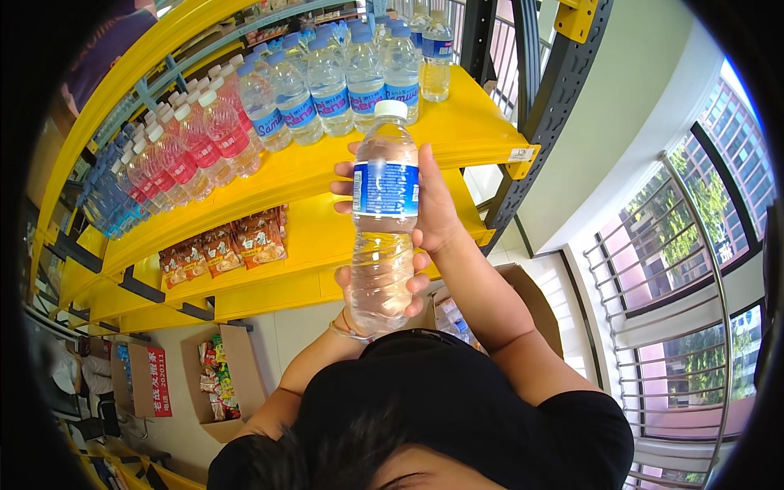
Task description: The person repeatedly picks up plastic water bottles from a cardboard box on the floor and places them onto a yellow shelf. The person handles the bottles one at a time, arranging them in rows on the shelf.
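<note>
Upright before my chest is a clear plastic water bottle (384,269) with a white cap and a blue printed label. Both of my hands grip it. My right hand (440,214) wraps around the upper part from the right, its fingertips showing at the label's left side. Lower down, my left hand (344,294) holds the ribbed part, with fingertips showing past the bottle's right side. Just beyond the cap, bottles with blue caps and light-blue labels (331,101) stand in rows on a yellow metal shelf (471,131). Farther right on it stand bottles with darker blue labels (437,55).
Pink-labelled bottles (208,138) fill the shelf's left part. Packaged noodles (223,251) lie one level below. Cardboard boxes (242,367) with snack packets and bottles stand on the floor. A dark shelf post (551,116) and metal railing (698,220) are at right; a seated person (76,373) is far left.
</note>
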The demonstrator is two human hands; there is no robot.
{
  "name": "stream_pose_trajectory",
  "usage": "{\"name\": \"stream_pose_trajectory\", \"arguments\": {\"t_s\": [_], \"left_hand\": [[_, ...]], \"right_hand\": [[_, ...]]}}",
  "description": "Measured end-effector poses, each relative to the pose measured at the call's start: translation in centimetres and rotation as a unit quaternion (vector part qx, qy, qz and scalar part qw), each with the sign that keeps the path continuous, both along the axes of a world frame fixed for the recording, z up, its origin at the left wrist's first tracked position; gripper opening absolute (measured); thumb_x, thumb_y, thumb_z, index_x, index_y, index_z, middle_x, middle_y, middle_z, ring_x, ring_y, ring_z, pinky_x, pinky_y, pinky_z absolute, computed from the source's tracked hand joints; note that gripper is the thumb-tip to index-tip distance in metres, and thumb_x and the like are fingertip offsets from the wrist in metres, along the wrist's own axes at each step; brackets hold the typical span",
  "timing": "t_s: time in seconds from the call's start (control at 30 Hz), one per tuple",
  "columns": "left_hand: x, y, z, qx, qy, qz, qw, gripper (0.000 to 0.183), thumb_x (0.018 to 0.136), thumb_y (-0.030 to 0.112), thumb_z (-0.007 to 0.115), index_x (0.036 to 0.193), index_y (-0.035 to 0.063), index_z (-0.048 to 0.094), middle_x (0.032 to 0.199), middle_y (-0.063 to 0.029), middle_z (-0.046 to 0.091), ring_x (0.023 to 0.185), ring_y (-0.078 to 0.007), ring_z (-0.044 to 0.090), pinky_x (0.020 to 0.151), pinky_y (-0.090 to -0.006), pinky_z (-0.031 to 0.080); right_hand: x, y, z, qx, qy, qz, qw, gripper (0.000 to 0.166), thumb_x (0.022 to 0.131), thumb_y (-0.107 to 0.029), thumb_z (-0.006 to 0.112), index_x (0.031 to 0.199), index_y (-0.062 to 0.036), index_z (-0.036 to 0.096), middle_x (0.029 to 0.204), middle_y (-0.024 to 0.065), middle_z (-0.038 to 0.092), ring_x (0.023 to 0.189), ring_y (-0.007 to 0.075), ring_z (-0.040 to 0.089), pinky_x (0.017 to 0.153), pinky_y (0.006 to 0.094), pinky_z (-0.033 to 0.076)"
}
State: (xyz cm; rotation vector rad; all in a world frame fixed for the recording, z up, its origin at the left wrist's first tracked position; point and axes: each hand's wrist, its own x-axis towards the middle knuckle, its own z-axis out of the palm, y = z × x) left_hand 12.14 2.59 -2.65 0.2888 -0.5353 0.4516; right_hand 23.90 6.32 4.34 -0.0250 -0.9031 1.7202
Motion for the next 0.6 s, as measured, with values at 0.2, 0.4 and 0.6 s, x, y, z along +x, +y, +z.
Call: {"name": "stream_pose_trajectory", "arguments": {"t_s": [0.2, 0.4, 0.6], "left_hand": [[-2.1, 1.2, -0.7, 0.100, 0.208, 0.135, 0.964, 0.078, 0.081, 0.052, 0.057, 0.133, 0.0004, 0.030, 0.125, -0.0162, 0.046, 0.113, -0.0290, 0.049, 0.089, -0.0458, 0.045], [-3.2, 1.3, 0.3, 0.282, 0.387, 0.392, 0.786, 0.069, 0.087, 0.047, 0.052, 0.135, 0.0045, 0.026, 0.129, -0.0091, 0.043, 0.117, -0.0187, 0.045, 0.098, -0.0347, 0.037], [-2.1, -0.6, 0.8, 0.366, 0.409, 0.488, 0.679, 0.063, 0.081, 0.018, 0.067, 0.131, 0.0040, 0.030, 0.120, -0.0081, 0.048, 0.109, -0.0159, 0.049, 0.093, -0.0324, 0.040]], "right_hand": [[1.0, -0.7, 0.5, 0.031, -0.092, -0.109, 0.989, 0.067, 0.089, -0.057, 0.037, 0.129, -0.0035, 0.037, 0.118, 0.0191, 0.053, 0.103, 0.0300, 0.058, 0.088, 0.0456, 0.048], [2.1, -1.0, 1.2, 0.039, -0.189, -0.252, 0.948, 0.052, 0.092, -0.039, 0.049, 0.125, -0.0004, 0.041, 0.109, 0.0099, 0.057, 0.096, 0.0168, 0.057, 0.083, 0.0302, 0.047], [0.9, -1.5, 1.7, -0.012, -0.202, -0.289, 0.936, 0.053, 0.088, -0.037, 0.057, 0.125, -0.0019, 0.042, 0.105, 0.0045, 0.055, 0.094, 0.0110, 0.051, 0.084, 0.0266, 0.043]]}}
